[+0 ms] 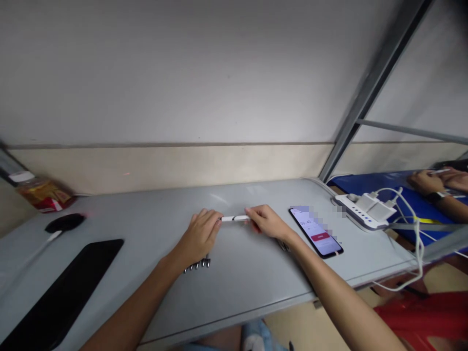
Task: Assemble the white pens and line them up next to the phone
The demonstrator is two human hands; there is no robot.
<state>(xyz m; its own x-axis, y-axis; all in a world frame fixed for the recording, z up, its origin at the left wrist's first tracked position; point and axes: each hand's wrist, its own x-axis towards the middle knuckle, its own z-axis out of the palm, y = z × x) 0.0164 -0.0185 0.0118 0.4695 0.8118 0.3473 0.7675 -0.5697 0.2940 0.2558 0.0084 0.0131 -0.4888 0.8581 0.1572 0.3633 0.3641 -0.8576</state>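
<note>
A white pen (234, 218) with dark markings is held level above the grey desk, one end in each hand. My left hand (202, 235) is closed around its left end, and my right hand (266, 222) pinches the right end. Several small shiny metal pieces (197, 264) lie in a row just below my left hand, partly covered by it. More thin metal pieces (283, 245) show under my right wrist, mostly hidden, too small to name.
Right of my right arm lies a phone (316, 231) with a lit timer screen. Behind it stands a white power strip (360, 212) with plugs and cables. At left are a black mat (69, 287), a black disc (65, 223) and a jar (40, 192). Another person's hands (433, 183) are far right.
</note>
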